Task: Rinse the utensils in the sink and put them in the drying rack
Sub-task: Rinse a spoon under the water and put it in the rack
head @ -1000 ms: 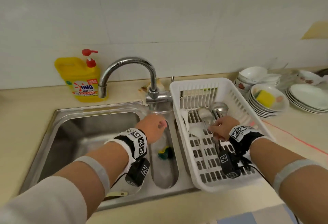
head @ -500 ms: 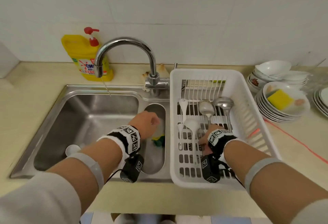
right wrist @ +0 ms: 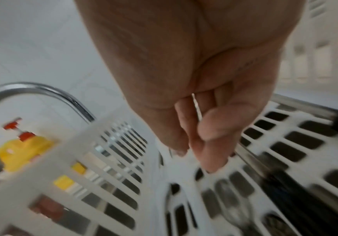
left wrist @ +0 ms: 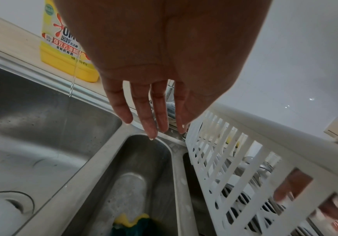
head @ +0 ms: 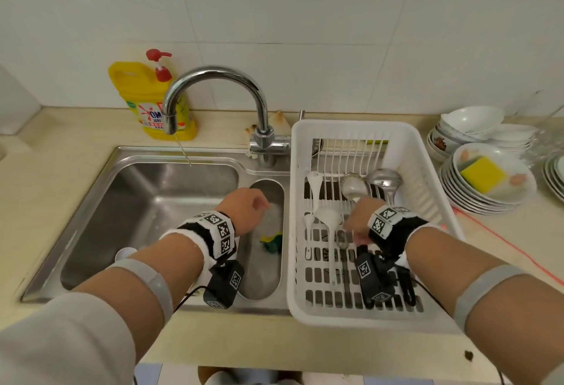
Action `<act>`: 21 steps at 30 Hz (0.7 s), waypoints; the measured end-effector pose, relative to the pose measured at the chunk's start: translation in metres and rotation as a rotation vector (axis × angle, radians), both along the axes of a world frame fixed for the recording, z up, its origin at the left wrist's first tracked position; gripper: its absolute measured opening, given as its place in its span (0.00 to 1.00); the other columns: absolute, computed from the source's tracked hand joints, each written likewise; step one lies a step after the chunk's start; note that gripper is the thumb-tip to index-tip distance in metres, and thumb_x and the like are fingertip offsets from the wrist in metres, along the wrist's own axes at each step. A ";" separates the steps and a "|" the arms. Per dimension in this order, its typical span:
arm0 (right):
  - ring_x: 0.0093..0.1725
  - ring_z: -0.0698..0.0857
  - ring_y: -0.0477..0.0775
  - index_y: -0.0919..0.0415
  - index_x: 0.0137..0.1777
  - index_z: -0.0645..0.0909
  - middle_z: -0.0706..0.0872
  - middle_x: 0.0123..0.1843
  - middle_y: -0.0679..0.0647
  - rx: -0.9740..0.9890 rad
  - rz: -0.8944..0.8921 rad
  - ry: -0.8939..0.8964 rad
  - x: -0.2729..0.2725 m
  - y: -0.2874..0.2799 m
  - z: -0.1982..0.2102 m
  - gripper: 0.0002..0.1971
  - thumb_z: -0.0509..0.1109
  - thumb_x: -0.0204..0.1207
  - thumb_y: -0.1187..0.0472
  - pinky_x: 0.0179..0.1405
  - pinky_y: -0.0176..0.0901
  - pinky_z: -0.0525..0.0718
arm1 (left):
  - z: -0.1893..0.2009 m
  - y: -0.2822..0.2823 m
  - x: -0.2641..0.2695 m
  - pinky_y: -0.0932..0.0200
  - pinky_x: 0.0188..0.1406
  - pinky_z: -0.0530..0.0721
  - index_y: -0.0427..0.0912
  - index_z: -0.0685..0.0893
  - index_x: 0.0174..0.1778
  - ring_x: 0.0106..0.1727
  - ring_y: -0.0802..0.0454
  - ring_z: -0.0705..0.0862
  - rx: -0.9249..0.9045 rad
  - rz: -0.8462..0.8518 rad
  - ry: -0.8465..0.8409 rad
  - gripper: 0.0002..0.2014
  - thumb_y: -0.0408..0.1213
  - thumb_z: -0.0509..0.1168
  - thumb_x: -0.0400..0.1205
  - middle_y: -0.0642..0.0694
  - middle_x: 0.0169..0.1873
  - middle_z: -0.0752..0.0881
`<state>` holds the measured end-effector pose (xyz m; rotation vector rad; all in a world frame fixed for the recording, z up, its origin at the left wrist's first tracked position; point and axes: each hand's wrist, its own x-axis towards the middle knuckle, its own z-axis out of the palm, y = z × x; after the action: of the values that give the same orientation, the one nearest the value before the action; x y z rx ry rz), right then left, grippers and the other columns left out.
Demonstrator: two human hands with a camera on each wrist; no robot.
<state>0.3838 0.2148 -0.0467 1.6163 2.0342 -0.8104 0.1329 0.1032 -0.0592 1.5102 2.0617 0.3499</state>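
Observation:
My left hand [head: 258,206] hangs over the sink's small side compartment [head: 265,278]. Its wet fingers [left wrist: 154,121] point straight down and hold nothing. My right hand [head: 355,232] is low inside the white drying rack [head: 351,128]. In the blurred right wrist view its thumb and fingers [right wrist: 214,127] pinch a thin metal utensil handle [right wrist: 196,107]. A small metal spoon [head: 342,239] lies just under that hand. Two metal ladles [head: 383,178] and white spoons [head: 328,216] lie in the rack. A white utensil [head: 125,255] sits in the main basin [head: 146,201].
A thin stream runs from the chrome tap [head: 213,79] into the main basin. A green and yellow sponge [head: 271,242] lies in the small compartment. The yellow detergent bottle [head: 143,101] stands behind the sink. Stacked bowls and plates [head: 488,183] sit right of the rack.
My right hand has drawn back from the ladle bowls toward the near part of the rack. My left hand stays over the small compartment. The head view has tilted down.

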 end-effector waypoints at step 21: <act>0.60 0.83 0.60 0.51 0.67 0.80 0.78 0.66 0.54 0.119 0.846 0.188 -0.307 -0.085 -0.023 0.19 0.73 0.77 0.52 0.59 0.52 0.84 | -0.024 -0.092 -0.206 0.52 0.63 0.82 0.51 0.86 0.55 0.56 0.48 0.85 -0.151 0.182 0.139 0.11 0.36 0.60 0.83 0.48 0.58 0.84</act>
<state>0.0767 0.1293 -0.0698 0.5908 2.6053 -0.5266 -0.0727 0.0115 -0.0829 1.2936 2.2867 0.1567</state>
